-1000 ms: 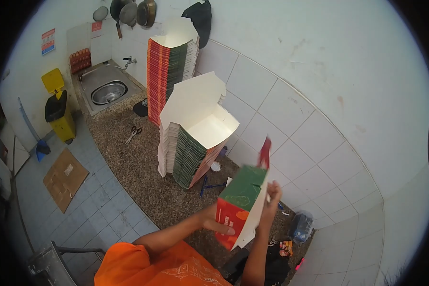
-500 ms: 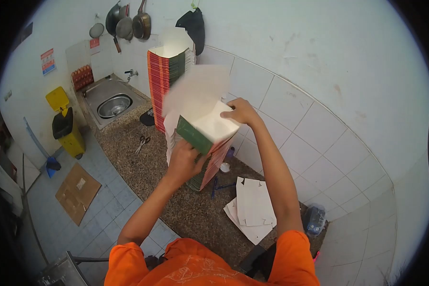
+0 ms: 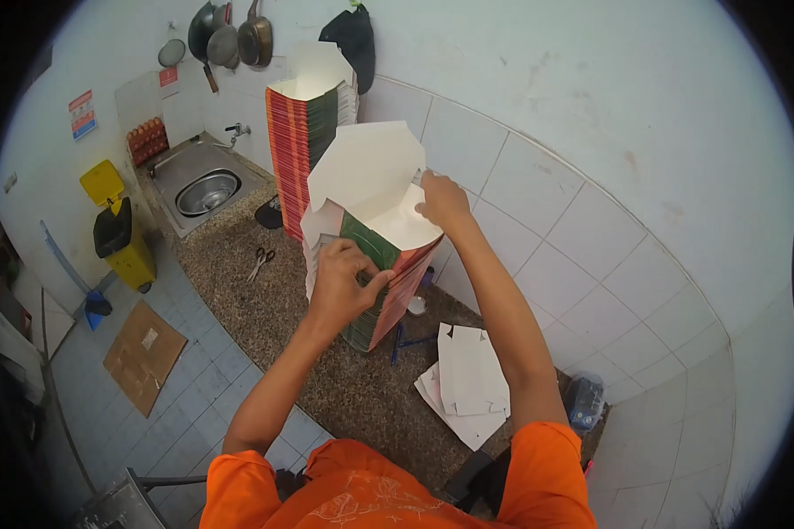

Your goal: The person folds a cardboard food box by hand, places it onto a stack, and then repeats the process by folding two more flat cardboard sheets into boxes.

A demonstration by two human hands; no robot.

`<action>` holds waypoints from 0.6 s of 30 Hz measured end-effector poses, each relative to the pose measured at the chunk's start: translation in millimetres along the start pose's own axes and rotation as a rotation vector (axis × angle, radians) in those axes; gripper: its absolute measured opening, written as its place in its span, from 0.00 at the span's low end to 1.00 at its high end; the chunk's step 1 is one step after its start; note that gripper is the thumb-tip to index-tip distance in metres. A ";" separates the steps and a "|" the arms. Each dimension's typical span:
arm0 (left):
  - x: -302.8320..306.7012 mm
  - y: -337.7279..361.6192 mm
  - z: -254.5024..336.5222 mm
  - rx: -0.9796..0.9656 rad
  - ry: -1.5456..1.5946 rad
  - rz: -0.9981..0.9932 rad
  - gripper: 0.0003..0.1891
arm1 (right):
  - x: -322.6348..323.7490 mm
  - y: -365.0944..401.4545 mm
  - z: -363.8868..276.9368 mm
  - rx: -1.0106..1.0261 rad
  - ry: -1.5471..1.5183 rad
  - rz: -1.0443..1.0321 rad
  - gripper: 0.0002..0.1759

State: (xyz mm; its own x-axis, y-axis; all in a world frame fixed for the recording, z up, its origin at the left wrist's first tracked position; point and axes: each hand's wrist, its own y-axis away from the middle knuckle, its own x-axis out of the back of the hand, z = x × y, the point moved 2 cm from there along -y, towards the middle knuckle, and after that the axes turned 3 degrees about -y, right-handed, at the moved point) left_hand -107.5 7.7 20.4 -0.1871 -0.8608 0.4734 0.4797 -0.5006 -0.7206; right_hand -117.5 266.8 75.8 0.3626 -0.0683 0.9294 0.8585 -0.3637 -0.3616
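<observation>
On the floor at the far left stood a yellow bin, and next to it, at the end of the surface, was a steel sink, with scissors lying near it. Behind these rose a tall stack of nested boxes, and in front of it a lower stack leaned a little to the right. The left hand was at the top of this lower stack, its fingers closed in a pinch on the green wall of the top box. The right hand was on the far rim of the same box. Its fingers were bent over the edge, but I cannot tell if they gripped the rim or only pressed on it. Further right, flat white blanks lay on the surface. In my judgement, the stack was the weak point: it leaned already, so an uneven push or pull from the two hands could tip it toward the blanks. A hard pinch could also crease the thin card. The box sat nested on top of the stack, open, white inside, green and red-orange outside, with a white flap standing up behind it.
</observation>
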 end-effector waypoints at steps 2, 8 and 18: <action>4.7 -0.4 6.0 -0.055 -0.129 0.012 0.13 | 7.2 11.0 -5.5 0.028 -0.012 0.074 0.20; 1.9 4.2 10.1 -0.098 -0.214 0.036 0.17 | 51.4 82.6 -58.8 0.376 -0.838 -0.533 0.19; 5.1 14.9 -10.1 0.193 -0.294 -0.064 0.36 | 32.7 90.9 -108.1 0.211 -0.306 -0.080 0.16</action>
State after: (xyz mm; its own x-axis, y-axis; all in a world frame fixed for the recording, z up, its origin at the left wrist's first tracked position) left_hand -109.9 -5.1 7.0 0.0191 -0.7512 0.6598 0.6333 -0.5016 -0.5894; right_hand -66.9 131.0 81.2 0.3556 0.2449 0.9020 0.9327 -0.1550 -0.3257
